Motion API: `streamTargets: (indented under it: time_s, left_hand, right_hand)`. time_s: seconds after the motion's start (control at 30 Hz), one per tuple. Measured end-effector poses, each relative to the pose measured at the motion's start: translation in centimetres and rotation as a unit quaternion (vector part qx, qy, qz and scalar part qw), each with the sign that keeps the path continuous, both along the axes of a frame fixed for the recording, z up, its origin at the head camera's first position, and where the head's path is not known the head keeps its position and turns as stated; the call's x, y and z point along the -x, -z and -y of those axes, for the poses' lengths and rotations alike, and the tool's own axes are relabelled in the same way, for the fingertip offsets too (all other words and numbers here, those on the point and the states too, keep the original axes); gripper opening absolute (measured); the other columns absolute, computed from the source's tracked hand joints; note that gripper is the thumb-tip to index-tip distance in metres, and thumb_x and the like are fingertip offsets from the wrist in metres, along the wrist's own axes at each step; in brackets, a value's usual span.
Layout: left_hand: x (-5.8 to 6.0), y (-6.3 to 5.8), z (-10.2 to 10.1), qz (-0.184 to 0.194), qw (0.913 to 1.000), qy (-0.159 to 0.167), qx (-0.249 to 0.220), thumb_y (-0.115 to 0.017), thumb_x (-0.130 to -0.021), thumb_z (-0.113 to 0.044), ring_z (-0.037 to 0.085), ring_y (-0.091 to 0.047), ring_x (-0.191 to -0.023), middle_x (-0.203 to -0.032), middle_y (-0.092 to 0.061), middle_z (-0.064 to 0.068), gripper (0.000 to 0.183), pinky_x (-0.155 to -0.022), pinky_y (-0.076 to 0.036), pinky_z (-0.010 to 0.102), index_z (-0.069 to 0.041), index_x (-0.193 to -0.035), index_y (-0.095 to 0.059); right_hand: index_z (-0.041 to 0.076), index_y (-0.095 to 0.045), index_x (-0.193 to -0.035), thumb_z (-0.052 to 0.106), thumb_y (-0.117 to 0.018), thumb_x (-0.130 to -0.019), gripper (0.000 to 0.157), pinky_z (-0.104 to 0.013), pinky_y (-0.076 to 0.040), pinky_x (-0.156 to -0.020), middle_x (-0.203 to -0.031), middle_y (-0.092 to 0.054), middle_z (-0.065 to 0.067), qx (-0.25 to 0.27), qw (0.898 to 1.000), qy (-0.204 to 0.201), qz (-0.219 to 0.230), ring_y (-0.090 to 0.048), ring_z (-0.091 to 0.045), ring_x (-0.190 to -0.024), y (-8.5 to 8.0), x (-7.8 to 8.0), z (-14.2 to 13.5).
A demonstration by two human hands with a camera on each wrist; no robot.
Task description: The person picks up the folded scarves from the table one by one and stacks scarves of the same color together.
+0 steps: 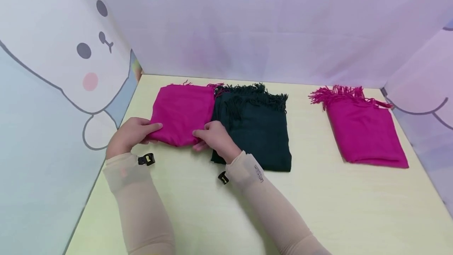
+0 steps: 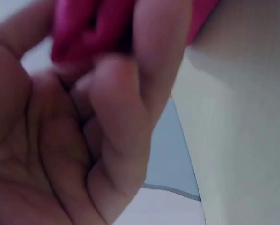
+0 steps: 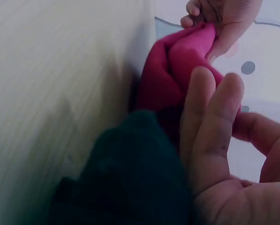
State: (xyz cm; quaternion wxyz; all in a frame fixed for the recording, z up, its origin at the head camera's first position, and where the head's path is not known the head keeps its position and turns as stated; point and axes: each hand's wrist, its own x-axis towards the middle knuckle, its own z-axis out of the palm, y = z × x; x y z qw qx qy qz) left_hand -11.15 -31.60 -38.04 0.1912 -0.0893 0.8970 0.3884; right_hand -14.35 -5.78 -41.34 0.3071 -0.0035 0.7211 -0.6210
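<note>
A folded magenta scarf with fringe at its far edge lies on the left of the table, its near edge lifted a little. My left hand pinches its near left corner between thumb and fingers; the left wrist view shows the gathered cloth in that grip. At the near right corner my right hand pinches the same scarf, and the right wrist view shows the cloth sagging between both hands. A folded dark green scarf lies flat just right of it, partly beneath my right hand and the magenta edge.
Another folded magenta scarf, fringe toward the back, lies at the far right of the pale table. Printed curtains enclose the table at the back and both sides.
</note>
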Motion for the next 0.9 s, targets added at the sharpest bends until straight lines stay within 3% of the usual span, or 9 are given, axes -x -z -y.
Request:
streamTargets:
  time_s: [0.2,0.27,0.43,0.63,0.77,0.9]
  left_hand:
    - [-0.6,0.0,0.6,0.010,0.9998,0.015,-0.007,-0.060,-0.086,-0.053,0.023,-0.060,-0.081,-0.075,-0.062,0.005,0.049,-0.075,-0.048,0.031,-0.005,-0.094,-0.065]
    - [-0.7,0.1,0.7,0.001,0.9998,0.018,-0.004,-0.060,-0.086,-0.053,0.024,-0.060,-0.083,-0.083,-0.063,0.006,0.049,-0.077,-0.048,0.033,-0.006,-0.100,-0.066]
    - [-0.7,0.2,0.6,-0.027,0.9996,0.005,0.008,-0.054,-0.088,-0.057,0.031,-0.060,-0.100,-0.117,-0.060,0.011,0.061,-0.085,-0.046,0.044,-0.011,-0.128,-0.054]
    - [-0.2,0.0,-0.3,-0.088,0.9952,-0.012,0.042,-0.047,-0.090,-0.060,0.038,-0.043,-0.124,-0.138,-0.046,0.015,0.068,-0.094,-0.038,0.058,-0.014,-0.140,-0.042]
    - [0.0,0.0,-1.3,-0.121,0.9900,0.002,0.072,-0.048,-0.091,-0.057,0.038,-0.034,-0.132,-0.146,-0.037,0.014,0.068,-0.100,-0.033,0.061,-0.016,-0.144,-0.037]
    - [0.0,0.0,-2.7,-0.159,0.9843,0.027,0.072,-0.051,-0.093,-0.049,0.033,-0.025,-0.138,-0.150,-0.032,0.009,0.062,-0.107,-0.026,0.057,-0.017,-0.143,-0.038]
  right_hand:
    - [0.007,-0.043,-0.060,0.025,-0.067,-0.087,0.041,-0.021,-0.045,-0.054,-0.065,-0.067,-0.016,-0.077,0.993,-0.067,-0.050,-0.070,-0.024,-0.062,-0.3,-0.6,-0.5]
    - [0.006,-0.044,-0.059,0.028,-0.067,-0.087,0.043,-0.023,-0.040,-0.050,-0.064,-0.066,-0.015,-0.106,0.989,-0.080,-0.070,-0.070,-0.023,-0.062,-0.6,-0.8,-1.0]
    - [0.006,-0.063,-0.074,0.036,-0.062,-0.091,0.035,-0.024,-0.049,-0.058,-0.068,-0.066,-0.009,-0.171,0.973,-0.092,-0.128,-0.068,-0.017,-0.060,-1.2,-0.7,-3.0]
    - [0.007,-0.066,-0.099,0.040,-0.055,-0.094,0.036,-0.030,-0.055,-0.066,-0.081,-0.068,-0.009,-0.143,0.970,-0.073,-0.185,-0.067,-0.016,-0.062,-1.6,-0.2,-5.7]
    - [0.010,-0.065,-0.107,0.044,-0.054,-0.094,0.038,-0.030,-0.054,-0.068,-0.085,-0.068,-0.008,-0.132,0.965,-0.083,-0.210,-0.067,-0.015,-0.065,-1.7,-0.6,-7.2]
    - [0.012,-0.064,-0.109,0.043,-0.053,-0.094,0.037,-0.030,-0.055,-0.067,-0.087,-0.067,-0.007,-0.122,0.960,-0.085,-0.239,-0.066,-0.017,-0.067,-2.4,-1.2,-8.3]
